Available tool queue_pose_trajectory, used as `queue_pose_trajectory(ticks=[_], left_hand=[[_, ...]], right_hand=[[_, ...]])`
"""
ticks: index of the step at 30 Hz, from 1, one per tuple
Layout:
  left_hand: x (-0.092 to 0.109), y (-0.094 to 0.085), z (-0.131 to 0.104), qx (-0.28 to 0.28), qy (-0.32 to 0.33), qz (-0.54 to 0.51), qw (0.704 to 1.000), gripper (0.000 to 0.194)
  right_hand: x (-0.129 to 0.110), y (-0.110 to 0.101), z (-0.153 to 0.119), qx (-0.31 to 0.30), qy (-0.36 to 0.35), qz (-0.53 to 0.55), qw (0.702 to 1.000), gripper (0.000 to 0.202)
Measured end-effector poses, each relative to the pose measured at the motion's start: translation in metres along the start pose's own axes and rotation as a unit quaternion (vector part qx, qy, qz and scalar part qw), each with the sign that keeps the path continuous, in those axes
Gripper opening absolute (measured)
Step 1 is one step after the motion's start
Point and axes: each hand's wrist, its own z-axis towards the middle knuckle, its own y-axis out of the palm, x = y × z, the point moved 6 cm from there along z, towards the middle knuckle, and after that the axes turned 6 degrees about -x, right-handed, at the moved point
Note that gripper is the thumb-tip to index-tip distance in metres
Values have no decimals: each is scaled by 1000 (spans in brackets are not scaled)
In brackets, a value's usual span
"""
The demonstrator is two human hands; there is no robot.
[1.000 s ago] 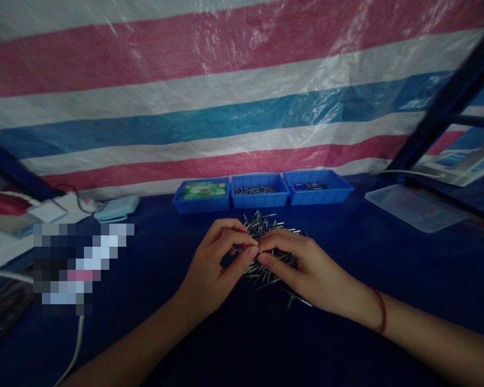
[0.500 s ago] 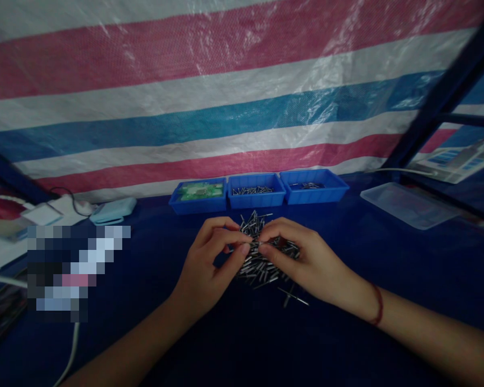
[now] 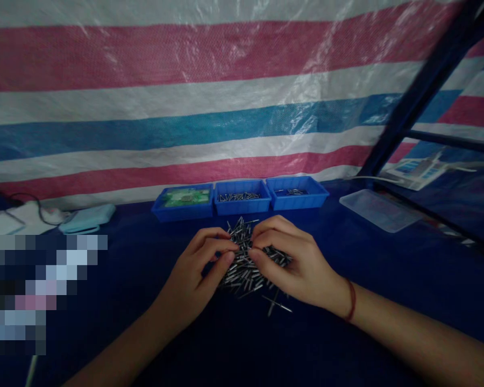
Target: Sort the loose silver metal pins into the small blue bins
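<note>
A pile of thin metal blind rivets lies on the dark blue table, partly covered by my hands. Above its left side is my left hand, thumb and index finger drawn together in a pinch. My right hand, a dark red band at its wrist, bends over the right side of the heap with its thumb and index fingertips close together. A small gap separates the two sets of fingertips. Whatever sits in either pinch is too small and dark to make out. Two loose rivets lie crossed in front of the heap.
Behind the pile stand three blue bins: a left bin with green-tinted packets, a middle bin and a right bin with rivets. A clear plastic lid lies at right, a light-blue case at left. Striped sheeting hangs behind.
My fingertips have moved slightly apart; they were nearly meeting over the pile before. The whole view has shifted, so the bins and table objects appear further left and a little lower.
</note>
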Motion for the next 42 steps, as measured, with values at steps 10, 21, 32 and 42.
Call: queue_pose_trajectory(ticks=[10, 21, 32, 42], left_hand=[[-15, 1, 0, -3, -57, -13, 998, 26], [-45, -8, 4, -15, -89, 83, 992, 21], [-57, -2, 6, -75, -131, 155, 976, 16], [-46, -1, 3, -83, -80, 295, 949, 15]], right_hand=[[114, -88, -4, 242, 185, -274, 912, 21], [119, -71, -3, 125, 207, -268, 933, 17], [57, -33, 6, 49, 89, -213, 972, 14], [48, -7, 2, -23, 78, -153, 985, 14]])
